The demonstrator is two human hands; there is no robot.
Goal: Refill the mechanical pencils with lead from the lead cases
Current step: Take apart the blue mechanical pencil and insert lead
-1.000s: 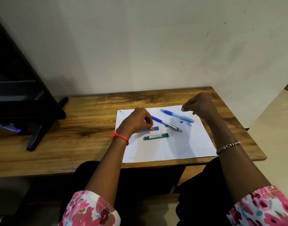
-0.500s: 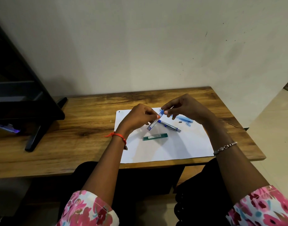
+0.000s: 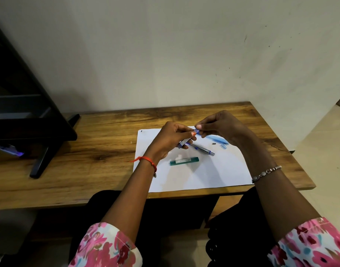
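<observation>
My left hand (image 3: 171, 139) holds a slim blue lead case (image 3: 185, 141) tilted above the white paper sheet (image 3: 203, 174). My right hand (image 3: 219, 126) pinches the case's upper blue end (image 3: 197, 131) between thumb and fingers. Just below the hands a dark blue mechanical pencil (image 3: 202, 148) with a silver tip lies on the sheet. A light blue mechanical pencil (image 3: 218, 140) lies further right, partly hidden by my right hand, with a small dark piece (image 3: 213, 143) and a light blue cap (image 3: 223, 146) beside it. A green lead case (image 3: 184, 161) lies flat nearer to me.
The sheet rests on a wooden table (image 3: 99, 151) against a pale wall. A black stand (image 3: 40, 132) with a dark slanted panel occupies the table's left end. The table's right edge drops to a tiled floor (image 3: 329, 151). My lap is under the near edge.
My left hand lifted the blue lead case off the paper. My right hand came in from the right and took hold of its upper end; both now sit slightly higher.
</observation>
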